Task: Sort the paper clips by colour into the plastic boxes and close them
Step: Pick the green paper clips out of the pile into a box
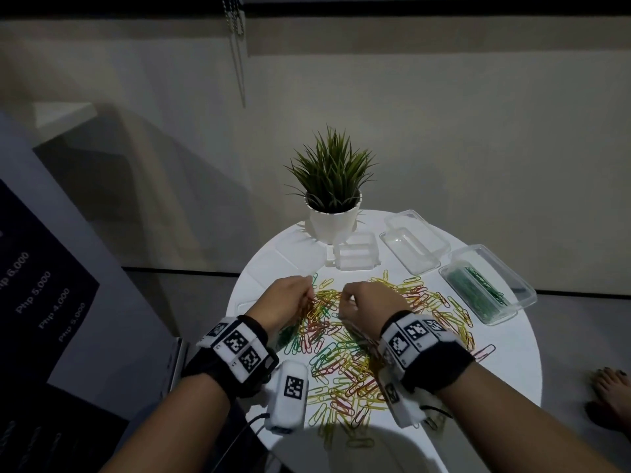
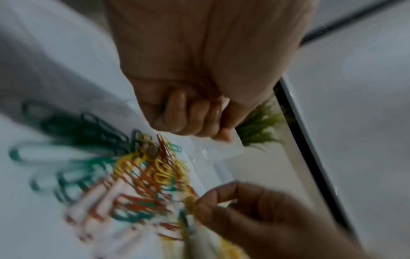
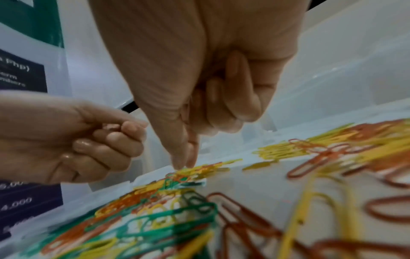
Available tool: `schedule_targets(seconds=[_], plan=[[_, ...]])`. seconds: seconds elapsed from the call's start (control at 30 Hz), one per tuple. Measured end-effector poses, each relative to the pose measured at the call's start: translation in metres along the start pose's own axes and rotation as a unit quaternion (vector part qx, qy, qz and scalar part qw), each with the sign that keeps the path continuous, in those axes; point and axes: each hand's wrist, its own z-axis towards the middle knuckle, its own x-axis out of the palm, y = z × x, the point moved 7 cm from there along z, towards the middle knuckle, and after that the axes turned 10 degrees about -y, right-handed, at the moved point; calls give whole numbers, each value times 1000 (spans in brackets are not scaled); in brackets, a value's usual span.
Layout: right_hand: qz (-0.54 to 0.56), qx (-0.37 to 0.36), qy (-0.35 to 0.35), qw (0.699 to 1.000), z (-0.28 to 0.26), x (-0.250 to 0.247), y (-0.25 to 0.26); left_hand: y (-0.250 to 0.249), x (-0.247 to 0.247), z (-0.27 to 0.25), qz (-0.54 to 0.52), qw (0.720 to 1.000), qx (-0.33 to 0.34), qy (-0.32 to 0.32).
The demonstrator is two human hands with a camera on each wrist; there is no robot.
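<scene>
1. Head view: the paper clips (image 1: 358, 336) lie in a mixed heap on the round white table (image 1: 505, 370). The left hand (image 1: 290, 298) and right hand (image 1: 368, 303) hover curled over its far-left part. A box of green clips (image 1: 488, 295) sits far right, near the edge; empty boxes (image 1: 415, 247) lie beyond the heap.
2. Left wrist view: fingers (image 2: 195, 115) curled tight; blur hides whether they hold anything.
3. Right wrist view: thumb and forefinger (image 3: 188, 154) meet, tips on a yellow clip (image 3: 199, 169). Likely light, slick, tangle-prone; pinch one loop end.

Mixed paper clips (image 1: 358, 339) heaped on table; green-filled box (image 1: 491, 285) (lid open) at right.
</scene>
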Motion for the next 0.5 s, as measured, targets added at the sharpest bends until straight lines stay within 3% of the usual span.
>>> schedule_targets(seconds=[0.03,0.1,0.2,0.33,0.5], plan=[[-18,5,11,1000,4,7,3,-4,-1,1,95,994,56,-10],[-58,14,30,998,11,17,3,-11,4,5,254,956,150,-10],[-64,43,78,994,14,26,-11,-13,13,8,408,890,204,17],[-45,58,110,991,11,30,-33,-19,24,7,450,859,242,40],[-38,60,80,994,8,22,-44,-25,34,1,476,832,283,39]])
